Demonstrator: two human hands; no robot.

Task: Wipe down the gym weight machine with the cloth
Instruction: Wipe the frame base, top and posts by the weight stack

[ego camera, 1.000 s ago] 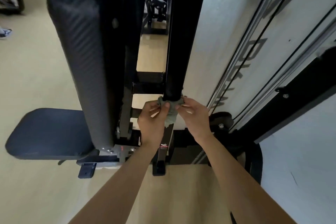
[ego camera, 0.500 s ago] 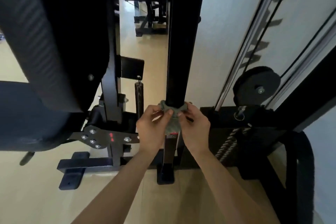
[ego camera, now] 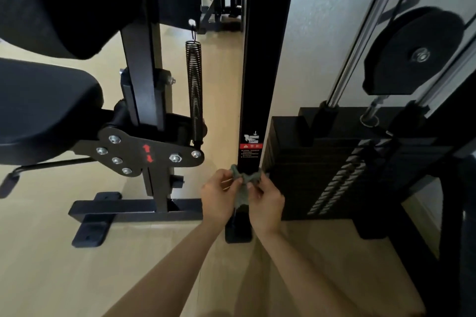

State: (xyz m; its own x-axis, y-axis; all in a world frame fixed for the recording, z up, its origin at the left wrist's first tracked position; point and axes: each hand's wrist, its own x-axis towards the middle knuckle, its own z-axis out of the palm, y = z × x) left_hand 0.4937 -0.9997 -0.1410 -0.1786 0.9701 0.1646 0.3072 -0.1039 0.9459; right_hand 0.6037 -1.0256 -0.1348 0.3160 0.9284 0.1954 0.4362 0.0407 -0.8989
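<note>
Down near the floor on the weight machine's black upright post [ego camera: 253, 85], both the left hand [ego camera: 219, 194] and right hand [ego camera: 266, 202] pinch the green cloth [ego camera: 243, 183] wrapped round it, so I'd guess the post's nearly done but seat, stack and pulley aren't.

The post [ego camera: 260, 59] runs off the top edge, and its lower stretch is hidden behind the cloth [ego camera: 243, 188] and both hands. The cloth's far side, round the back of the post, cannot be seen. Small print on the label [ego camera: 250, 145] on the post is too fine to read. Left of the post, the seat [ego camera: 43, 108] and backrest [ego camera: 51, 0] are cut by the left edge. Right of the post, the pulley [ego camera: 412, 51] is blurred, and the weight stack [ego camera: 322, 167] is partly hidden behind the frame.
</note>
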